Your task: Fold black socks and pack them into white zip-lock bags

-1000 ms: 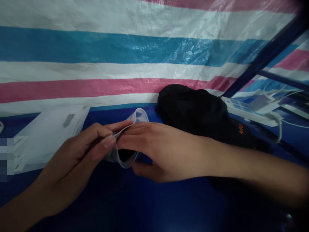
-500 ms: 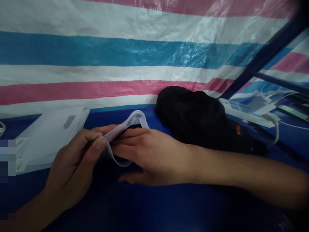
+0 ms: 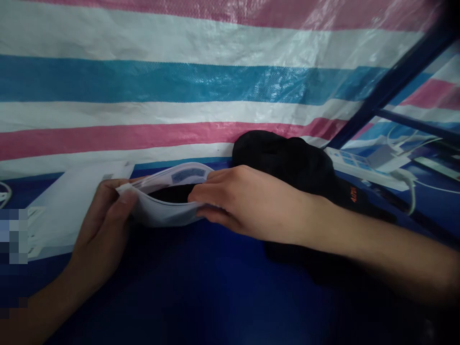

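Note:
A whitish translucent plastic bag [image 3: 163,215] is held up in the middle, its mouth gaping upward. Something black [image 3: 176,193] lies inside; its kind cannot be made out. My left hand [image 3: 106,225] pinches the bag's left corner between thumb and fingers. At the opposite end, my right hand [image 3: 240,201] is closed on the bag's rim, fingertips at the mouth and thumb beneath on the outside. A dark printed patch shows on the bag's inner back wall.
Flat translucent bags [image 3: 68,201] lie on the blue surface [image 3: 201,287] at left. Behind my right arm sits a black cloth item [image 3: 283,158] with orange lettering. A white power strip [image 3: 362,165] with plugs and cables is at right, by a dark blue frame bar [image 3: 395,72]. Striped sheeting [image 3: 179,81] hangs behind.
My right hand has come out of the bag's mouth and now grips its right edge. The bag has been spread wider and levelled, and my left hand has shifted left with its corner.

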### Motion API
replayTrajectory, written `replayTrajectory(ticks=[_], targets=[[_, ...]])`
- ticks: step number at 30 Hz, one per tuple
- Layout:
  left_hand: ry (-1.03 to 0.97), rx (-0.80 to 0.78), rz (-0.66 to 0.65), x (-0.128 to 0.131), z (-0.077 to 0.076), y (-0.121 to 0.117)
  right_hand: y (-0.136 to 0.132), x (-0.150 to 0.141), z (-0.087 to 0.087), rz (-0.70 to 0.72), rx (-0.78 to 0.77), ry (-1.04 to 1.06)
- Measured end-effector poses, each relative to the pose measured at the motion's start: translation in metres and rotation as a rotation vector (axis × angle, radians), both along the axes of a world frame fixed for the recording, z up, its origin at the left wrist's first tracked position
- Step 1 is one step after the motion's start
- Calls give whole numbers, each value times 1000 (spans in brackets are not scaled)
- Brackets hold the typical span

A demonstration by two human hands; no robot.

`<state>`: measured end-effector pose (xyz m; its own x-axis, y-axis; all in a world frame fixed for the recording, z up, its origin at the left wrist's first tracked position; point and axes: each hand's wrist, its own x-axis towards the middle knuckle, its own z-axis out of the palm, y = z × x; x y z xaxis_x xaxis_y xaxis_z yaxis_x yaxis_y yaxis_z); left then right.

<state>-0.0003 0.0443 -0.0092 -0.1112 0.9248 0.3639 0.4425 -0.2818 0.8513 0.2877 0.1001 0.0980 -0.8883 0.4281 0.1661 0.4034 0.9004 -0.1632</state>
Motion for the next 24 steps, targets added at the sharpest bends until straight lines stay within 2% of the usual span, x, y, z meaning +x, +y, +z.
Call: replayTrajectory(ticks=[3, 6, 10, 13, 16, 19, 24], targets=[[-34, -89, -39, -2, 3, 7, 3, -2, -3, 32, -37, 32], [101, -184, 35, 0, 9, 11, 6, -3, -2, 25, -83, 22], [120, -117, 110, 4, 15, 9, 8, -2, -1, -72, -40, -1], [132, -45, 106, 6, 14, 5, 6, -4, -6, -89, 86, 177], [219, 202, -95, 8, 11, 3, 1, -9, -14, 70, 203, 394], [297, 445, -328, 10, 9, 2, -6, -15, -21, 244, 200, 412], [406, 543, -456, 8, 0, 1, -17, -23, -35, 264, 213, 401]])
